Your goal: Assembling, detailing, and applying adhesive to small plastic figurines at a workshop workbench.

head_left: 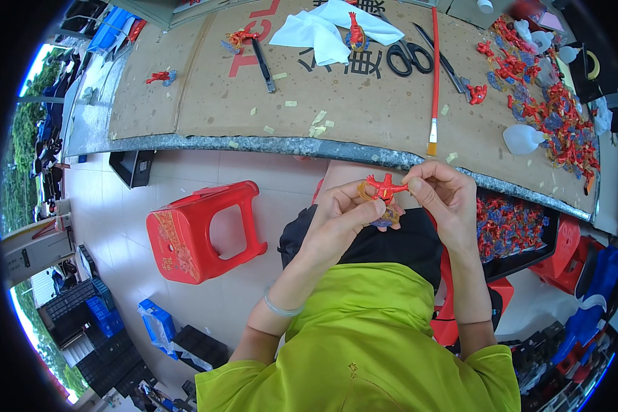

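Note:
Just in front of the table edge, my left hand (341, 218) is closed around a small red figurine (386, 190) with translucent yellow and blue parts low down. Its thumb lies across the figurine's lower part. My right hand (446, 199) pinches the end of the figurine's outstretched red arm between thumb and fingers. The palm of the left hand hides part of the base. Nearest to both hands on the table is a red-handled paintbrush (435, 89), bristles toward me.
Cardboard (220, 103) covers the table. On it lie scissors (409, 59), a cutter knife (263, 65), white cloth (309, 41) and a figurine pile (556, 117) beside a white squeeze bottle (523, 139). A black bin of figurines (511, 226) sits below, right; a red stool (185, 237) stands left.

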`<action>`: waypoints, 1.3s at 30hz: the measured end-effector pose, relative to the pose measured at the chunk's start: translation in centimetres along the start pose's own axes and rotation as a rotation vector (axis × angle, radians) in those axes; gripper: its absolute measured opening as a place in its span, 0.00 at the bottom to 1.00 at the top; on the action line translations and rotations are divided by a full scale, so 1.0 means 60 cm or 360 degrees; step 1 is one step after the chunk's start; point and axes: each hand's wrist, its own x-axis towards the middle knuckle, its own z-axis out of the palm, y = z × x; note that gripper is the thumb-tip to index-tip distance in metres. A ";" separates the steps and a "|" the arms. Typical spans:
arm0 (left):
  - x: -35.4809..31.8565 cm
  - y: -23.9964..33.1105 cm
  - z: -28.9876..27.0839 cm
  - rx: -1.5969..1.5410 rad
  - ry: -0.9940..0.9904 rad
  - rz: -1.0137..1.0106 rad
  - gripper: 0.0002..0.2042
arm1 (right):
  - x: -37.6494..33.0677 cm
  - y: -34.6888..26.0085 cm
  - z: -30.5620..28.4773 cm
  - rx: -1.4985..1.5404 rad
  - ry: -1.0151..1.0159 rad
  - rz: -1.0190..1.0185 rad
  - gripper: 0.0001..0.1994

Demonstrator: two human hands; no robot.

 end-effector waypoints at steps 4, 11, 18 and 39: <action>0.002 -0.009 0.010 0.0121 0.0154 0.0124 0.11 | 0.002 -0.001 -0.005 -0.0018 -0.0034 0.0007 0.06; 0.007 -0.018 0.002 0.1118 0.0370 0.0707 0.08 | 0.005 0.010 0.003 -0.0140 -0.0087 -0.0135 0.07; 0.006 -0.022 -0.002 0.0338 0.0119 0.0265 0.10 | 0.006 0.016 0.002 -0.0133 -0.0067 -0.0138 0.05; 0.003 -0.027 -0.020 0.0093 0.0167 0.0160 0.13 | 0.013 0.008 0.015 -0.0137 -0.0155 -0.0095 0.05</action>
